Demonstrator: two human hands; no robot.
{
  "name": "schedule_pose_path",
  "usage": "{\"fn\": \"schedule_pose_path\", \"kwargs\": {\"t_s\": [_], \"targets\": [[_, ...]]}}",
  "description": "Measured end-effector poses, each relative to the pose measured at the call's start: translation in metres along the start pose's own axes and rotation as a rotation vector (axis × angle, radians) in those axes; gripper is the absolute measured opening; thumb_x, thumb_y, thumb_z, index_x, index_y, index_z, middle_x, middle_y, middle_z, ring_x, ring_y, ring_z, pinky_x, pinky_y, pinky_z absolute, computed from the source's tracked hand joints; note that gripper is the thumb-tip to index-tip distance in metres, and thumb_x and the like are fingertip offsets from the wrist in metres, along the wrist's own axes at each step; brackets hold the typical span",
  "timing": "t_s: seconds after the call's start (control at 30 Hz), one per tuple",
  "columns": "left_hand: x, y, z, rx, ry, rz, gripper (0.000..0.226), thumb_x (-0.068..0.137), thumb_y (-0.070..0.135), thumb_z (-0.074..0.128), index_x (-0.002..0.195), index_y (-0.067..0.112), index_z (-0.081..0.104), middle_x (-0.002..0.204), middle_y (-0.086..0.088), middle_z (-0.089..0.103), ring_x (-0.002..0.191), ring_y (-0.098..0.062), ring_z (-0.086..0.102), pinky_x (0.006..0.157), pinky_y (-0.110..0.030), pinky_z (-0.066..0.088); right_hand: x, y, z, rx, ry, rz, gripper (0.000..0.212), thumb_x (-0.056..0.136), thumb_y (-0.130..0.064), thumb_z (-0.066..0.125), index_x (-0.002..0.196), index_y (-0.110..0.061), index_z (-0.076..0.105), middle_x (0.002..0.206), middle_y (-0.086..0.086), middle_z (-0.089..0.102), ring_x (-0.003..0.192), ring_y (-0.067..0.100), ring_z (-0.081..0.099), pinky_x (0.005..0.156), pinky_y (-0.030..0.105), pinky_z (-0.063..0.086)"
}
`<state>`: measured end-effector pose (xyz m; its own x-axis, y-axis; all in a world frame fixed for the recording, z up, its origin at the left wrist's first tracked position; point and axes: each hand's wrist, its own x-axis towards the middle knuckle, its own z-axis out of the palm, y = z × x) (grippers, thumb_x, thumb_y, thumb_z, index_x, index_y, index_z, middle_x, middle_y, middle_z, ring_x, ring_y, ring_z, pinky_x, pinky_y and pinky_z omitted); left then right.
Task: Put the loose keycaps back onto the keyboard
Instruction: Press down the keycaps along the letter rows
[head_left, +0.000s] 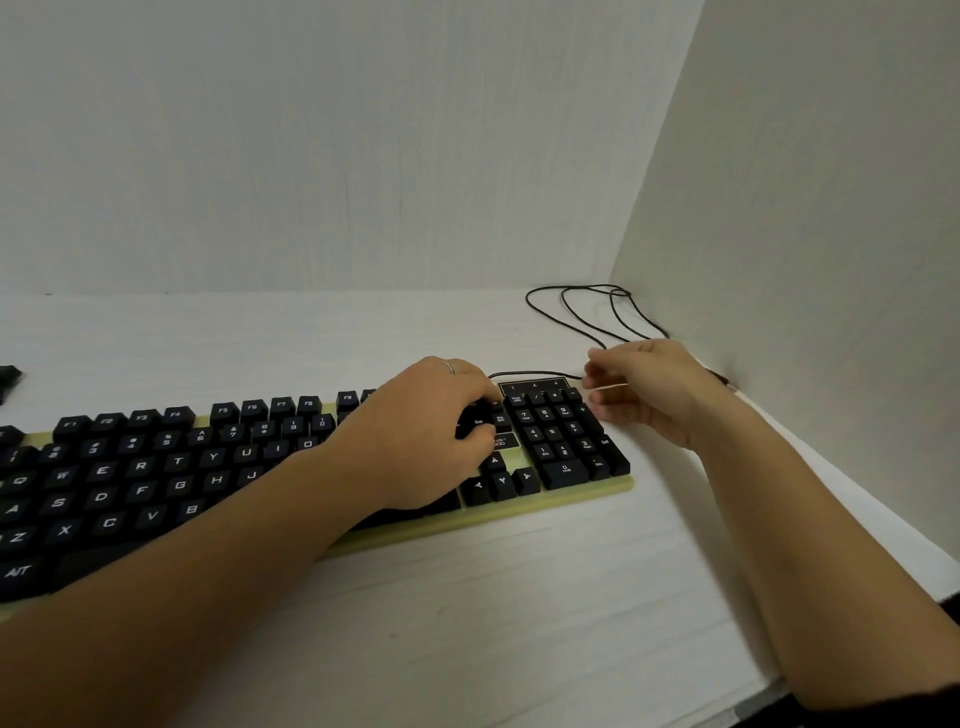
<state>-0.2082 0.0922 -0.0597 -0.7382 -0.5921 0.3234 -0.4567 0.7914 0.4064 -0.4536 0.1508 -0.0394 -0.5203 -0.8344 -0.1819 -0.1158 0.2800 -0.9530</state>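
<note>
A keyboard (519, 512) with black keycaps on a pale yellow base lies across the white desk. My left hand (426, 431) rests over the navigation block left of the number pad. Its curled fingers and thumb close round a black keycap (477, 418) marked End, which sits in its row beside the PgDn key. My right hand (649, 389) hovers just past the number pad's right edge, fingers loosely curled, and I see nothing in it. Part of the keys under my left palm is hidden.
The keyboard's black cable (571, 312) loops on the desk in the back right corner. A white side panel (805, 260) stands close on the right and a white wall at the back. A dark object (9, 378) lies at the far left edge.
</note>
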Motion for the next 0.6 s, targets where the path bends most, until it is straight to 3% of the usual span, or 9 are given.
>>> {"fn": "schedule_pose_path", "kwargs": {"t_s": [0.13,0.27,0.37,0.47,0.53,0.6], "targets": [[-0.003,0.002,-0.015,-0.002,0.02,-0.014,0.031,0.091,0.028,0.054,0.12,0.027,0.063,0.122,0.014,0.062,0.111,-0.006,0.053,0.093,-0.023,0.042,-0.008,-0.022,0.026,-0.234,0.181,-0.223,0.021,0.092,-0.024,0.064,0.08,-0.01,0.072,0.073,-0.001,0.062,0.058,0.01,0.05,0.059,0.025,0.042],[-0.017,-0.014,-0.041,0.054,0.049,-0.08,0.033,0.092,0.035,0.053,0.124,0.03,0.06,0.13,0.016,0.058,0.12,-0.006,0.049,0.099,-0.025,0.039,-0.023,-0.048,0.069,-0.396,0.041,-0.405,0.022,0.093,-0.025,0.063,0.077,-0.012,0.072,0.075,-0.002,0.068,0.066,0.011,0.057,0.058,0.023,0.043],[-0.035,-0.034,-0.063,0.066,0.064,-0.174,0.032,0.092,0.037,0.053,0.123,0.033,0.059,0.132,0.017,0.057,0.123,-0.006,0.047,0.104,-0.029,0.039,-0.03,-0.057,0.101,-0.494,-0.061,-0.495,0.02,0.093,-0.025,0.063,0.079,-0.014,0.073,0.074,-0.001,0.07,0.058,0.006,0.056,0.051,0.016,0.044],[-0.06,-0.059,-0.087,0.085,0.108,-0.27,0.031,0.091,0.033,0.054,0.121,0.032,0.062,0.13,0.017,0.058,0.105,-0.006,0.052,0.096,-0.023,0.038,-0.037,-0.064,0.137,-0.509,-0.177,-0.547,0.016,0.092,-0.022,0.064,0.081,-0.017,0.073,0.076,0.0,0.071,0.043,-0.001,0.05,0.045,0.011,0.04],[-0.075,-0.075,-0.099,0.099,0.144,-0.314,0.029,0.091,0.032,0.055,0.119,0.031,0.064,0.128,0.017,0.06,0.086,-0.003,0.047,0.09,-0.019,0.035,-0.04,-0.065,0.158,-0.512,-0.22,-0.589,0.015,0.092,-0.02,0.064,0.08,-0.018,0.073,0.075,-0.001,0.071,0.045,-0.002,0.05,0.048,0.01,0.041],[-0.088,-0.091,-0.112,0.112,0.178,-0.356,0.029,0.091,0.03,0.056,0.118,0.029,0.065,0.128,0.016,0.061,0.087,-0.003,0.048,0.091,-0.019,0.035,-0.042,-0.063,0.177,-0.532,-0.241,-0.628,0.014,0.091,-0.02,0.065,0.079,-0.022,0.073,0.07,-0.007,0.067,0.051,-0.002,0.053,0.055,0.01,0.041]]}}
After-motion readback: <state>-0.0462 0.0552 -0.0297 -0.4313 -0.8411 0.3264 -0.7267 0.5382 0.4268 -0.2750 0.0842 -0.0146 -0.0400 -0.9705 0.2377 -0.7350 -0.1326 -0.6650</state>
